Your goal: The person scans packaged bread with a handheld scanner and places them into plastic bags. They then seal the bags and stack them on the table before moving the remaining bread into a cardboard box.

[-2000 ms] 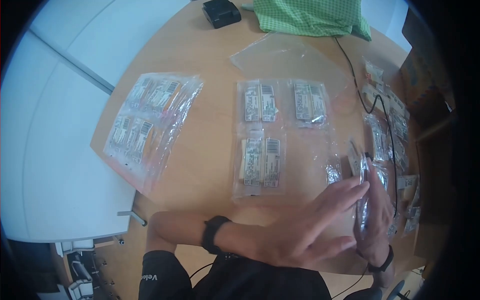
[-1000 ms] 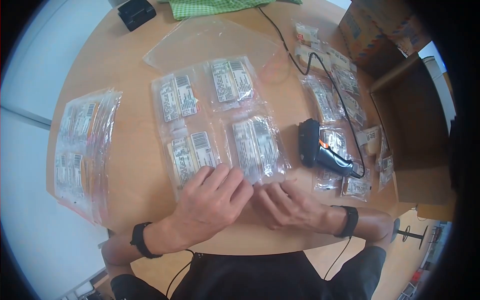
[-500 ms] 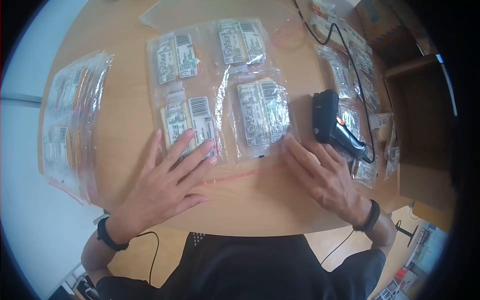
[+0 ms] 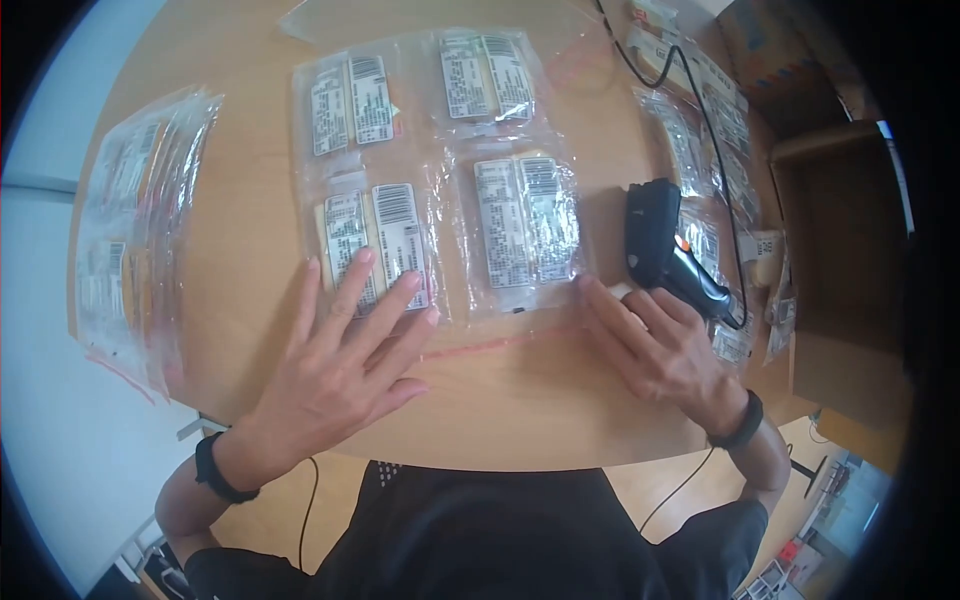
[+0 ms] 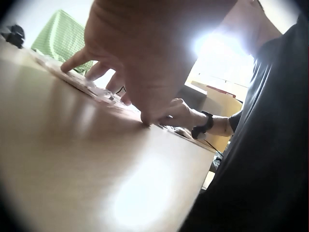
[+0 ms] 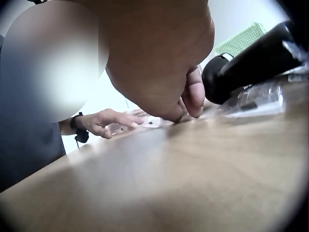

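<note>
Clear bag: one big see-through bag (image 4: 452, 215) lies flat on the table (image 4: 500, 405)
Packs: four packs (image 4: 505, 225) show in it, two rows of two, with two white labels on each
Left hand: one hand (image 4: 335, 375), fingers spread, rests on the near left pack
Right hand: one hand (image 4: 660, 350), fingers bent, at the bag's near right corner; I cannot tell if it pinches
Both hands: apart
Scanner: one black scanner (image 4: 653, 235), just beside the right hand
</note>
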Demonstrator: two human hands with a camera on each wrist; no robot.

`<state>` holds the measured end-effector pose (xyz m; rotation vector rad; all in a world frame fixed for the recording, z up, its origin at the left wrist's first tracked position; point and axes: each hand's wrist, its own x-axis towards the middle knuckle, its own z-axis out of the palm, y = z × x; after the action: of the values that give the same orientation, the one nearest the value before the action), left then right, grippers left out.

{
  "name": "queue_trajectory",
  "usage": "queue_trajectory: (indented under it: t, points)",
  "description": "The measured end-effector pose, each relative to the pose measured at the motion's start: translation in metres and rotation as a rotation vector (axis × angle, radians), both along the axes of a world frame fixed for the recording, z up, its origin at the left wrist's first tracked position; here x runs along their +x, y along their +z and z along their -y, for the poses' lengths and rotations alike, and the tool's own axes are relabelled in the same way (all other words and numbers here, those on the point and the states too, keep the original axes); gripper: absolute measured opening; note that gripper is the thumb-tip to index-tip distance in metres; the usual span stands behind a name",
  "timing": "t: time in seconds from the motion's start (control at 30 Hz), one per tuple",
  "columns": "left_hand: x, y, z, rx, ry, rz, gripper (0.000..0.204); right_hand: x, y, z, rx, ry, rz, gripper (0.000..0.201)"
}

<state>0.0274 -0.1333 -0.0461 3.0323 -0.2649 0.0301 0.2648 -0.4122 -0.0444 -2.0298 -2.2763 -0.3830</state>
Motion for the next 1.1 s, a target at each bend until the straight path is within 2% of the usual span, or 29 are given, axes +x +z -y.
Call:
queue_trajectory:
  t: [0.07,0.13,0.17,0.23,0.27,0.33,0.37,0.47,0.53,0.6,0.63,0.67,0.7,0.73,0.77,0.8,0.83,0.87,0.93,0.97,1.03,1.07,1.1]
  points:
    - [0.002,0.008,0.0,-0.006,0.0,-0.024,0.069,0.0,0.002,-0.003,-0.031,0.009,-0.065,0.046]
    - [0.001,0.013,0.0,-0.061,0.027,-0.06,0.076,-0.001,0.002,-0.009,0.048,-0.076,-0.6,0.028]
    - [0.0,0.014,0.001,-0.055,0.043,-0.064,0.076,-0.006,0.004,-0.01,0.049,-0.059,-0.606,0.028]
    - [0.0,0.012,0.005,-0.057,0.066,-0.029,0.074,-0.017,0.01,-0.011,0.107,-0.338,-0.964,0.011]
    - [0.0,0.01,0.005,-0.047,0.078,-0.031,0.074,-0.02,0.009,-0.011,0.11,-0.323,-0.969,0.011]
    - [-0.001,0.005,0.006,-0.067,0.093,0.038,0.071,-0.024,0.007,-0.012,0.135,-0.465,-1.4,0.01]
    - [-0.001,0.004,0.007,-0.061,0.099,0.038,0.071,-0.024,0.007,-0.015,0.136,-0.456,-1.402,0.01]
    - [-0.005,-0.003,0.007,-0.074,0.119,0.088,0.064,-0.029,0.008,-0.025,0.22,-0.456,-1.703,0.013]
    - [-0.006,-0.013,0.001,0.113,0.067,0.163,0.054,-0.025,0.01,-0.026,0.227,-0.438,-1.661,0.013]
    - [-0.009,-0.017,-0.002,0.106,0.056,0.193,0.047,-0.023,0.011,-0.023,0.197,-0.401,-1.456,0.014]
    - [-0.011,-0.018,-0.004,0.097,0.039,0.223,0.04,-0.023,0.011,-0.023,0.193,-0.401,-1.458,0.014]
    - [-0.014,-0.016,-0.01,0.096,0.041,0.222,0.04,-0.023,0.011,-0.023,0.151,-0.378,-1.144,0.017]
    - [-0.018,-0.011,-0.018,-0.003,0.033,0.198,0.034,-0.022,0.01,-0.023,0.109,-0.352,-0.83,0.02]
    - [-0.019,-0.008,-0.023,-0.102,0.022,0.174,0.028,-0.022,0.005,-0.02,0.11,-0.355,-0.831,0.02]
    - [-0.018,-0.007,-0.024,-0.103,0.015,0.172,0.028,-0.022,-0.005,-0.017,0.101,-0.406,-0.924,0.02]
    - [-0.017,-0.006,-0.024,-0.315,0.152,0.259,0.023,-0.022,-0.011,-0.014,0.094,-0.458,-1.017,0.021]
    - [-0.017,-0.006,-0.024,-0.526,0.291,0.342,0.02,-0.025,-0.012,-0.013,0.025,-0.579,-1.217,0.015]
    - [-0.017,-0.008,-0.022,-0.525,0.284,0.34,0.02,-0.028,-0.012,-0.014,0.031,-0.583,-1.219,0.015]
    - [-0.019,-0.016,-0.015,-1.102,0.616,0.413,0.019,-0.035,-0.009,-0.022,0.149,-0.558,-1.53,0.011]
    - [-0.021,-0.014,-0.016,-1.098,0.621,0.412,0.019,-0.04,-0.005,-0.027,0.147,-0.553,-1.534,0.011]
    - [-0.023,-0.011,-0.019,-1.44,0.858,0.273,0.02,-0.045,0.004,-0.035,0.245,-0.601,-1.685,0.012]
    - [-0.021,-0.004,-0.021,-1.436,0.863,0.278,0.02,-0.047,0.002,-0.037,0.243,-0.593,-1.687,0.012]
    - [-0.018,0.008,-0.024,-1.524,0.949,0.103,0.02,-0.049,-0.002,-0.037,0.266,-0.628,-1.684,0.012]
